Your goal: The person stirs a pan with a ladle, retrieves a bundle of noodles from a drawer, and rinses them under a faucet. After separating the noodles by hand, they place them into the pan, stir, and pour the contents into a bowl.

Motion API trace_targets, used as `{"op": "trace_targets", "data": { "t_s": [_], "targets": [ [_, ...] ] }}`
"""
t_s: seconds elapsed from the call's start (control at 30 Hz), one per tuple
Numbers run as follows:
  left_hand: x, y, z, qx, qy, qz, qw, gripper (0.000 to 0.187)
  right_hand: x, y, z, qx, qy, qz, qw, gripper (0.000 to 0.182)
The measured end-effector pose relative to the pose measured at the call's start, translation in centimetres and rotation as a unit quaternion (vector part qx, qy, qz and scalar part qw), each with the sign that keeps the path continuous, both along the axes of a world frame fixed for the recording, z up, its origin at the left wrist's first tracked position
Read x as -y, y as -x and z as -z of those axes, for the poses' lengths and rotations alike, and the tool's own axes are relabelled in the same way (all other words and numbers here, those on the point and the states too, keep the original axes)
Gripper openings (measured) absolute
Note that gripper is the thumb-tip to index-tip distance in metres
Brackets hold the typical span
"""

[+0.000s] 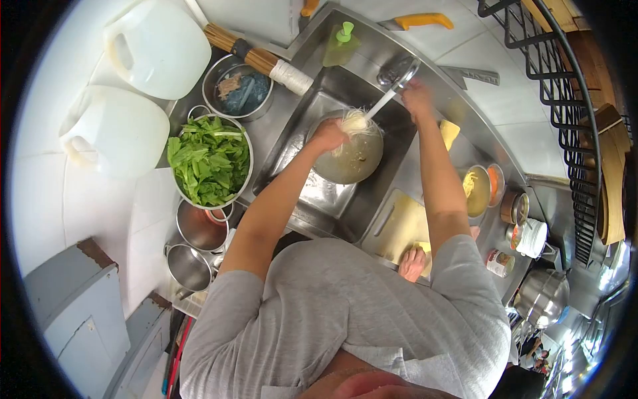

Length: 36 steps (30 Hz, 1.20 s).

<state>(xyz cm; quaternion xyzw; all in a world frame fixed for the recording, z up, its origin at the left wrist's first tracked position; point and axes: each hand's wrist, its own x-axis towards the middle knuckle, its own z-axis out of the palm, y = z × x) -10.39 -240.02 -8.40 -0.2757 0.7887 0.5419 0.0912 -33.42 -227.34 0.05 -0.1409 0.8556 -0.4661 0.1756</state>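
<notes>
My left hand (330, 135) is closed round a bunch of thin white strands (355, 121), whose loose ends fan out beyond the fingers. Below it, a round metal bowl (352, 163) with cloudy water and a few small bits stands in the steel sink (325, 196). The white spout of the tap (385, 101) points down at the bunch. At the tap's base my right hand (417, 101) is curled, slightly blurred, with its fingertips against the metal.
Leafy greens fill a pot (247, 143) left of the sink, near pots (193, 266) and white jugs (119, 130). Another person's hand (413, 264) rests at a cutting board (393, 226). A knife (425, 20) lies behind; bowls (477, 206) stand right, beneath a black rack (565, 100).
</notes>
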Motion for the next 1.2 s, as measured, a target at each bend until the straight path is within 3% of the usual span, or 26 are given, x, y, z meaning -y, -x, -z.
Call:
{"op": "trace_targets", "data": {
  "t_s": [0.03,0.1,0.2,0.3,0.33,0.43,0.47,0.57,0.63,0.73,0.83,0.9,1.0,1.07,1.2],
  "targets": [
    [0.0,-0.7,-1.3,0.000,0.038,0.001,0.999,0.047,0.2,0.4,1.2,0.011,0.016,-0.001,1.000,0.024],
    [0.4,-2.3,-4.4,0.006,0.000,-0.008,1.000,0.047,0.3,1.4,3.5,0.033,0.049,-0.004,0.998,0.025],
    [1.1,-4.0,-4.3,-0.026,0.001,-0.033,0.999,0.045,0.3,2.1,7.1,-0.139,0.033,-0.006,0.990,0.026],
    [1.9,-4.9,-7.0,-0.053,0.026,-0.034,0.998,0.042,1.0,3.4,7.7,0.113,0.160,0.079,0.977,0.024],
    [2.1,-5.3,-8.1,-0.056,0.033,-0.028,0.997,0.041,1.7,3.1,6.2,0.204,0.121,0.105,0.966,0.024],
    [2.8,-5.2,-7.0,-0.126,-0.004,-0.043,0.991,0.043,1.9,4.1,5.9,0.356,0.187,0.102,0.910,0.023],
    [2.8,-5.5,-6.7,-0.140,-0.031,-0.045,0.989,0.042,1.6,4.0,5.8,0.385,0.208,0.099,0.894,0.024],
    [2.7,-5.6,-12.6,-0.172,-0.094,-0.041,0.980,0.038,1.2,5.4,6.6,0.438,0.187,0.108,0.873,0.027],
    [2.9,-5.2,-13.9,-0.176,-0.114,-0.019,0.978,0.035,1.1,5.1,6.3,0.428,0.181,0.094,0.881,0.029],
    [2.5,-5.0,-16.0,-0.165,-0.034,-0.032,0.985,0.040,0.5,4.4,6.6,0.436,0.179,0.106,0.876,0.046],
    [2.7,-4.5,-8.1,-0.130,0.012,-0.022,0.991,0.037,0.8,1.9,6.2,0.425,0.172,0.149,0.876,0.058],
    [2.6,-4.7,-5.4,-0.123,-0.026,-0.026,0.992,0.038,-0.2,-0.6,6.2,0.404,0.175,0.142,0.887,0.064],
    [2.9,-5.3,-6.2,-0.127,-0.027,-0.042,0.991,0.039,-1.8,-2.8,9.6,0.405,0.149,0.111,0.895,0.057],
    [3.0,-5.1,-4.9,-0.155,-0.064,-0.049,0.985,0.040,-2.7,-5.8,9.3,0.361,0.122,0.107,0.918,0.048],
    [3.7,-4.2,-3.3,-0.082,0.018,0.007,0.996,0.038,-2.8,-12.9,6.6,0.331,0.061,0.084,0.938,0.026]
  ]
}}
